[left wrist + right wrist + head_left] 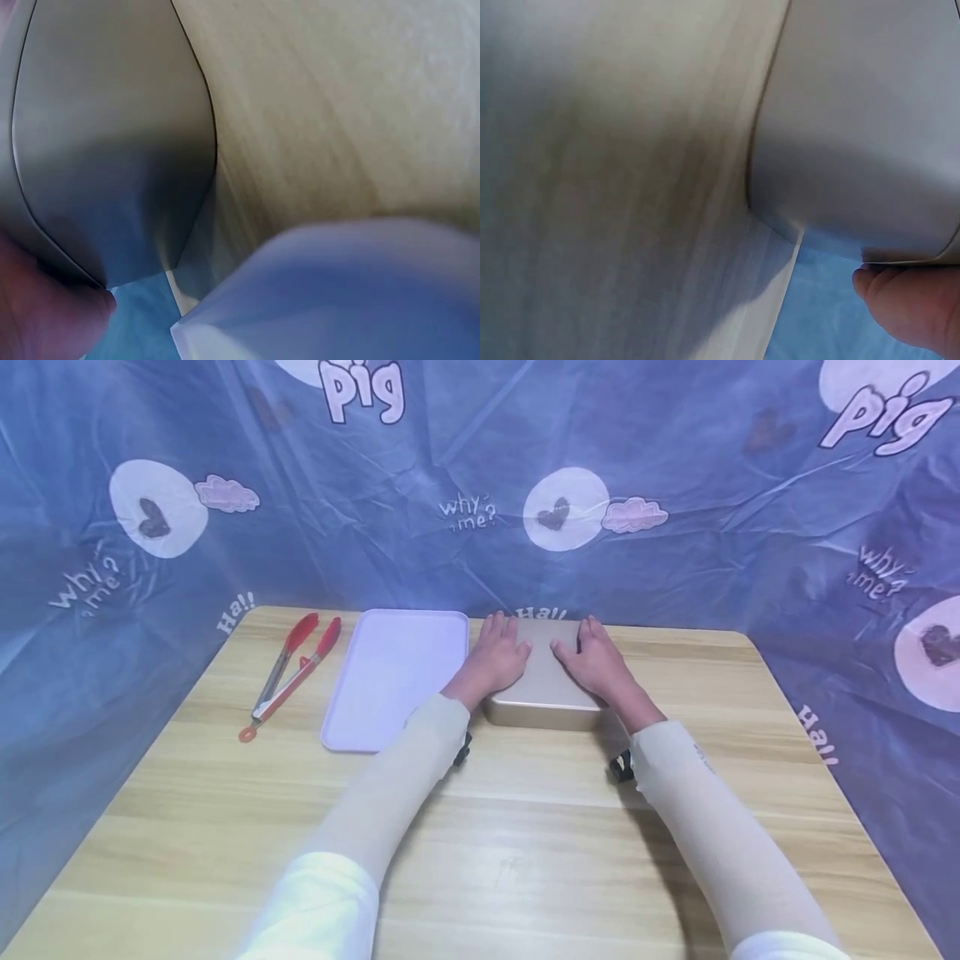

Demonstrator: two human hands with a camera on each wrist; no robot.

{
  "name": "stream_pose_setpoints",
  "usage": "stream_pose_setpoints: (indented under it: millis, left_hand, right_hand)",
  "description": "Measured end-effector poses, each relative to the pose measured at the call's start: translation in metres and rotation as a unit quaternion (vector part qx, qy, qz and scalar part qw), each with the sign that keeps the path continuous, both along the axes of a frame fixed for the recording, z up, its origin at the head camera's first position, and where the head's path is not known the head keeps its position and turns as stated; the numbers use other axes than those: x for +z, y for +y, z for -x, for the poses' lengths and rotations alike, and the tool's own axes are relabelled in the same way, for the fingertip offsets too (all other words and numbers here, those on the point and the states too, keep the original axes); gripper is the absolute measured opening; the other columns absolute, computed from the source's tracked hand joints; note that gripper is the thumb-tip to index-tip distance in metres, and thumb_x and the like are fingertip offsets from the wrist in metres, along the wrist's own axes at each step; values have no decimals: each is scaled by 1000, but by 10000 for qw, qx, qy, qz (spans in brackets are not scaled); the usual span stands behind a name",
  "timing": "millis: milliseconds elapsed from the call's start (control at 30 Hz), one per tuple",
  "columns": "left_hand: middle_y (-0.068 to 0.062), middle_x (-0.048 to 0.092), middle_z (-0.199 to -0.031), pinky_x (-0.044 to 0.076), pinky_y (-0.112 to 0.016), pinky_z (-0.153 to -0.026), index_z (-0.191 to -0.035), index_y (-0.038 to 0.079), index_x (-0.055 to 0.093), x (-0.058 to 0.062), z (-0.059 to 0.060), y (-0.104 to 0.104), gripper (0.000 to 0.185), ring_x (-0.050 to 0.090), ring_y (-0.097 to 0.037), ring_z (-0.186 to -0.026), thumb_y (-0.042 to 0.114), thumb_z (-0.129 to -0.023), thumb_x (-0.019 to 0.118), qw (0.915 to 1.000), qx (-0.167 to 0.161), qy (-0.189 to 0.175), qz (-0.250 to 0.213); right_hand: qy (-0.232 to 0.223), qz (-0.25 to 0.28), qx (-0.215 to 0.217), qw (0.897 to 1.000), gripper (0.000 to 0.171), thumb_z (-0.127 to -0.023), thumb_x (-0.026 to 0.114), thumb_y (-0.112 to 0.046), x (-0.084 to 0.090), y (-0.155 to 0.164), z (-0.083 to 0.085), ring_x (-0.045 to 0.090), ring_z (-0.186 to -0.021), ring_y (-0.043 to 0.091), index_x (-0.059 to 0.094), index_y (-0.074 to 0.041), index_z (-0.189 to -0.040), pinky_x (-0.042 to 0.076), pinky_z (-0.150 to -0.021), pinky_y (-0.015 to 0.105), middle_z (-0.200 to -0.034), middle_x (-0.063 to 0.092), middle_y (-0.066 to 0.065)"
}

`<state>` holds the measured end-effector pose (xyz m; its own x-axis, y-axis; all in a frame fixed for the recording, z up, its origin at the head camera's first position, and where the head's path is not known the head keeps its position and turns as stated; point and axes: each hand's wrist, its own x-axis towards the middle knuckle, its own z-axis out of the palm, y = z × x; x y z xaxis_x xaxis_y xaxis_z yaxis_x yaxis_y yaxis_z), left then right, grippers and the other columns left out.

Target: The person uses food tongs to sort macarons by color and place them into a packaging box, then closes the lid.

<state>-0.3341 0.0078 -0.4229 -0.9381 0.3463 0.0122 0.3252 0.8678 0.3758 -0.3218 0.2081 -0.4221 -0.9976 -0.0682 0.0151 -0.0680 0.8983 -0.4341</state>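
A champagne-gold rectangular metal box (550,714) with a flat lid-like top stands near the table's back edge. My left hand (497,658) holds its left side, thumb on the top and fingers along the edge. On the opposite side my right hand (596,662) grips it in the same way. Seen from the left wrist, a seam runs along the box's side wall (112,135), and part of the hand (52,319) meets the rim. In the right wrist view, fingertips (907,300) touch the rim at the box's far corner.
A lilac tray (405,677) lies flat just left of the box, partly under my left forearm's line of sight. Farther left rest tongs (292,677) with red tips, spread apart. Behind the wooden table (525,843) hangs a blue printed cloth (465,460).
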Motion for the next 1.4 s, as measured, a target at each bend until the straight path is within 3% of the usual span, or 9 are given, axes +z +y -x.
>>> stream_pose_setpoints:
  millis: [133,333,500,633,767,1400]
  left_hand:
    - [-20,5,-169,7,-43,-128,-161,3,17,0,0,-2,68,1,-33,-157,45,-108,26,10000,-10,-2,-10]
    - [-21,8,-168,7,-43,-128,-161,3,14,5,-5,-4,69,4,-34,-157,46,-108,26,9998,-37,107,174]
    - [-22,11,-168,12,-45,-127,-160,1,19,9,-22,-2,69,7,-36,-157,48,-108,25,9968,-213,417,641]
    - [-22,7,-168,11,-50,-127,-160,3,19,7,-39,1,71,2,-35,-157,51,-108,19,9955,-397,315,799]
    - [-20,7,-169,9,-51,-127,-161,6,19,3,-47,3,69,1,-33,-157,51,-108,16,9955,-366,293,818]
    - [-19,5,-169,8,-50,-127,-162,8,18,1,-48,-1,67,1,-32,-158,49,-108,19,9967,-446,280,614]
  right_hand:
    - [0,-42,52,10000,95,-101,36,-61,1,-1,-2,7,-154,44,10,12,-156,10,-126,53,-165,6,31]
    - [398,-218,315,9985,95,-101,40,-60,3,-5,-15,6,-154,46,15,14,-154,10,-125,54,-165,6,32]
    - [567,-281,779,9949,93,-101,42,-59,4,-11,-32,5,-155,42,19,14,-154,10,-126,52,-165,8,31]
    - [559,-418,862,9938,89,-104,38,-56,4,-11,-41,3,-155,42,17,14,-154,9,-126,53,-164,9,32]
    - [479,-532,841,9939,83,-106,35,-51,2,-10,-45,5,-154,45,17,15,-154,8,-125,56,-163,13,33]
    - [293,-696,640,9951,82,-106,29,-52,0,-15,-50,4,-154,45,17,14,-154,7,-125,56,-163,11,33]
